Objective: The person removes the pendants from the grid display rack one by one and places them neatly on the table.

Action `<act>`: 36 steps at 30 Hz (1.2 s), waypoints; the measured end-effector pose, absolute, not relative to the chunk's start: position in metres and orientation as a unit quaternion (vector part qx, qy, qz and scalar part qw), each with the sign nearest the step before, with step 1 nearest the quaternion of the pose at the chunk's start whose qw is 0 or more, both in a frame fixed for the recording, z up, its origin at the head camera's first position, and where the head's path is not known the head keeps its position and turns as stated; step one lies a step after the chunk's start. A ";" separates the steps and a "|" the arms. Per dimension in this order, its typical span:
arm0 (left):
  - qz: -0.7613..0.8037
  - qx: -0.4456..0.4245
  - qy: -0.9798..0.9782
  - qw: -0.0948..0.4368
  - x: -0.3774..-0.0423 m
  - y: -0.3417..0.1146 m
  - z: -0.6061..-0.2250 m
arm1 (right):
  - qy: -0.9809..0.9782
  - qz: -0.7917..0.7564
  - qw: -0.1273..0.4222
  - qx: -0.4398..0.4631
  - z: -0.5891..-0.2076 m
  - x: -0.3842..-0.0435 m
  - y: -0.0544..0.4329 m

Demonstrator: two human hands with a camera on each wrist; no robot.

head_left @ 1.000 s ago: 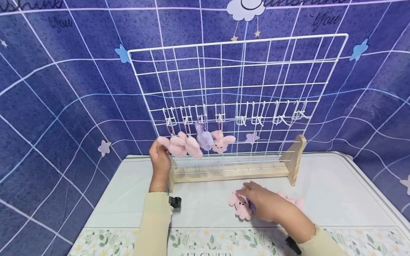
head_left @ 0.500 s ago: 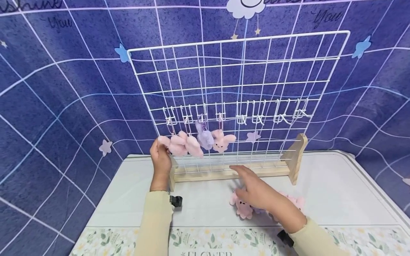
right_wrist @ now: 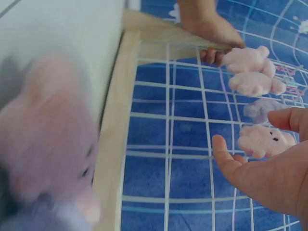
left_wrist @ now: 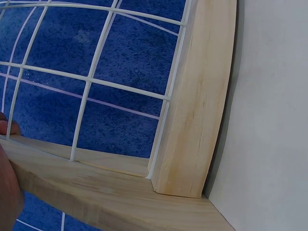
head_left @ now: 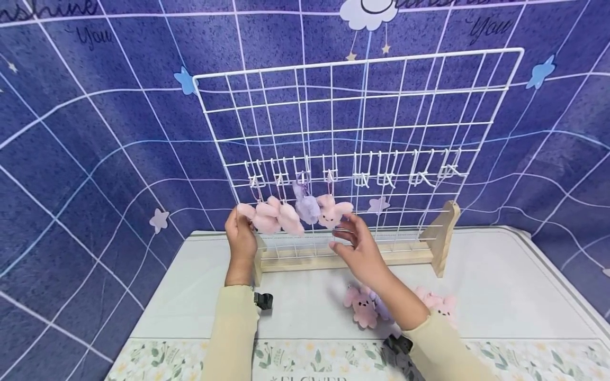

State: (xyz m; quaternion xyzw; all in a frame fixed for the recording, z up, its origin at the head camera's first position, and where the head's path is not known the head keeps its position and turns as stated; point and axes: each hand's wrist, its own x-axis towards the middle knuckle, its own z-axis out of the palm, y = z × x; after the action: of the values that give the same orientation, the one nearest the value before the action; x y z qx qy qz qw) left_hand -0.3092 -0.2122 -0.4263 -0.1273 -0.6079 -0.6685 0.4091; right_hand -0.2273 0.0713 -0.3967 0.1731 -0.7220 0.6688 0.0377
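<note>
At the rack's left end, my left hand (head_left: 241,238) grips the wooden side post (left_wrist: 62,178); the left wrist view shows skin on both sides of the wood. Just under the hanging pink plush bunny keychain (head_left: 330,211), my right hand (head_left: 362,251) is raised with fingers spread and nothing held. Whether its fingertips touch that bunny, I cannot tell. Left of it hang a purple plush keychain (head_left: 307,208) and two pink ones, the nearer a pink plush (head_left: 288,218) turned away. All hang by bead chains from hooks on the white wire grid (head_left: 362,127).
Below my right forearm lie a pink plush bunny (head_left: 364,308), a purple plush (head_left: 381,307) partly hidden, and more pink plush (head_left: 440,304) to the right. Several bare hooks (head_left: 386,179) line the grid's right half. A wooden foot (head_left: 445,238) supports the right end.
My right hand has risen from the plush pile on the table, up and left to the hanging pink bunny. My left hand has kept its grip on the post.
</note>
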 end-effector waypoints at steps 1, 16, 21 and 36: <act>-0.668 -0.129 -0.608 0.409 -0.309 -0.212 -0.426 | -0.718 0.676 0.039 0.164 -0.395 -0.228 0.069; -0.655 -0.134 -0.615 0.418 -0.311 -0.214 -0.426 | -0.668 0.734 0.042 0.119 -0.377 -0.232 0.041; -0.652 -0.129 -0.617 0.422 -0.310 -0.213 -0.429 | -0.643 0.758 0.028 0.106 -0.374 -0.231 0.037; -0.666 -0.141 -0.612 0.403 -0.311 -0.216 -0.429 | -0.614 0.781 0.028 0.114 -0.360 -0.212 0.052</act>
State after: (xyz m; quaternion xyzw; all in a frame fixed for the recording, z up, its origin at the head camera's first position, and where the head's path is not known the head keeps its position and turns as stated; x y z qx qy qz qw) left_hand -0.3107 -0.2156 -0.4288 -0.1415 -0.6118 -0.6660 0.4026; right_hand -0.2120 0.0516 -0.3597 0.1138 -0.6140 0.7806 0.0278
